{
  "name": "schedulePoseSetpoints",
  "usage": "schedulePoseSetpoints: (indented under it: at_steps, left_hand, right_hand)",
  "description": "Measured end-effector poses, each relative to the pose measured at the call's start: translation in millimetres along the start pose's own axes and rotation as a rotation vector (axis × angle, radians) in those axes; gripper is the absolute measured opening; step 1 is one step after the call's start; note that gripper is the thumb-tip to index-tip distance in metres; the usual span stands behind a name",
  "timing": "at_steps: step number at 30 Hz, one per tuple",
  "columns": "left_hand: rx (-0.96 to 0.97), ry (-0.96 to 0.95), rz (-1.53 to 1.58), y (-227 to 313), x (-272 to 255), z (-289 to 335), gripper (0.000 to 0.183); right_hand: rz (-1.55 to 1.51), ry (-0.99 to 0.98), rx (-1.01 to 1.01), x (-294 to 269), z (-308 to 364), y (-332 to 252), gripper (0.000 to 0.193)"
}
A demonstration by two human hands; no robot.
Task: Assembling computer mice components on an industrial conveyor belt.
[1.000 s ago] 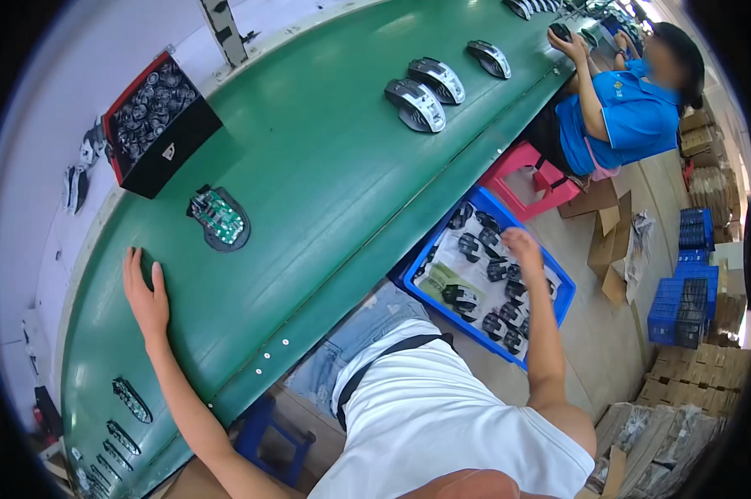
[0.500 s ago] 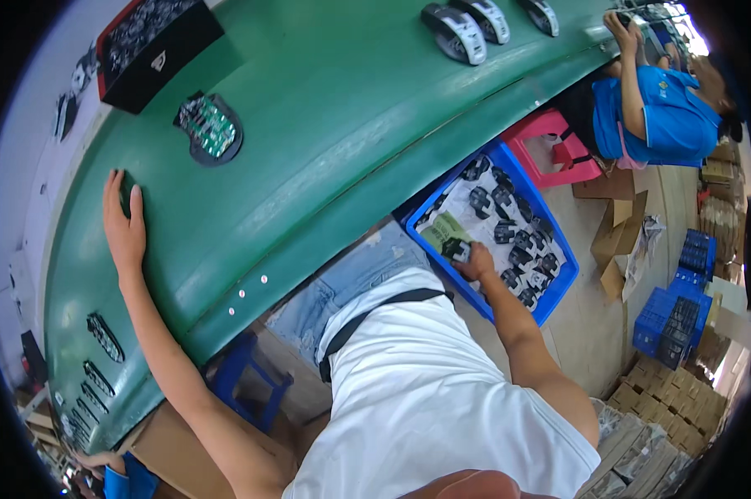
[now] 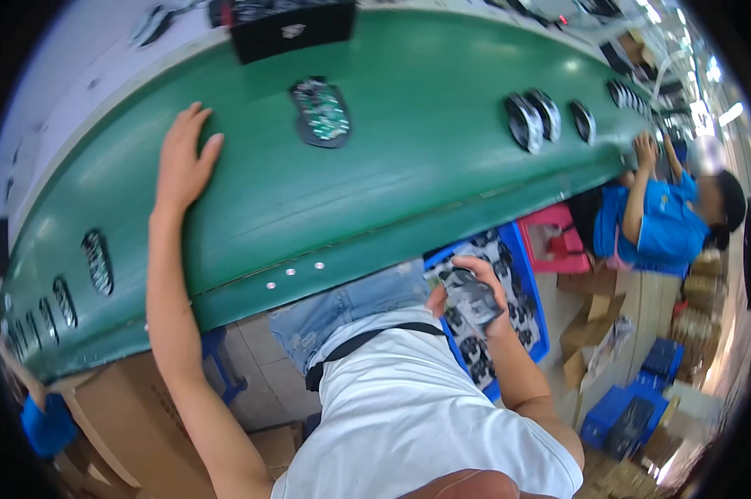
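My left hand (image 3: 186, 162) rests on the green work surface (image 3: 251, 200), its fingers stretched out and holding nothing. A green circuit board (image 3: 324, 112) in a dark curved base lies to the right of that hand. My right hand (image 3: 500, 314) is closed around a dark, shiny plastic part (image 3: 468, 293), with the thumb on its left side. That part is raised over a blue bin (image 3: 536, 301), which holds several similar black parts on a pale liner. Blur hides the part's exact kind.
A black box (image 3: 296, 32) stands at the far edge. Light curved shells (image 3: 525, 123) lie right; several dark boards (image 3: 98, 262) line the left. A co-worker in a blue shirt (image 3: 662, 218) sits at right beside a pink stool (image 3: 548, 243). A cardboard box (image 3: 134, 416) stands lower left.
My right hand has come up out of the blue bin with a dark plastic part. My left hand stays on the surface. The view has turned, shifting the bench things rightward.
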State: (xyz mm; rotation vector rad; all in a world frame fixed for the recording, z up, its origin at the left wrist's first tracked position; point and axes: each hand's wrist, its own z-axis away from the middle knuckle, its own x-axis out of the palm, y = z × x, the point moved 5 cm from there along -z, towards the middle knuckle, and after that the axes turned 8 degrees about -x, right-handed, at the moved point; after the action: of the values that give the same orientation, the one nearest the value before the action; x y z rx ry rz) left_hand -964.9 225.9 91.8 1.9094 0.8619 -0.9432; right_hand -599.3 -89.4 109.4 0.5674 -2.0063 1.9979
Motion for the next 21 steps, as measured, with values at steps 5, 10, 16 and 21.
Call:
schedulePoseSetpoints:
  at_steps: [5, 10, 16, 21]
  left_hand:
    - [-0.054, -0.019, 0.010, 1, 0, 14, 0.050]
    - [-0.106, -0.056, 0.008, 9, -1, 16, 0.053]
    - [-0.117, -0.040, -0.012, 7, 3, 16, 0.053]
    - [-0.147, -0.106, -0.011, 8, 3, 14, 0.053]
  right_hand:
    - [-0.226, -0.160, 0.117, 46, -79, 0, 0.095]
    - [-0.326, -0.226, 0.001, 52, -126, -12, 0.094]
    - [1.250, -0.075, -0.569, 64, -232, -59, 0.056]
    - [1.659, 0.005, -0.424, 73, -283, -20, 0.051]
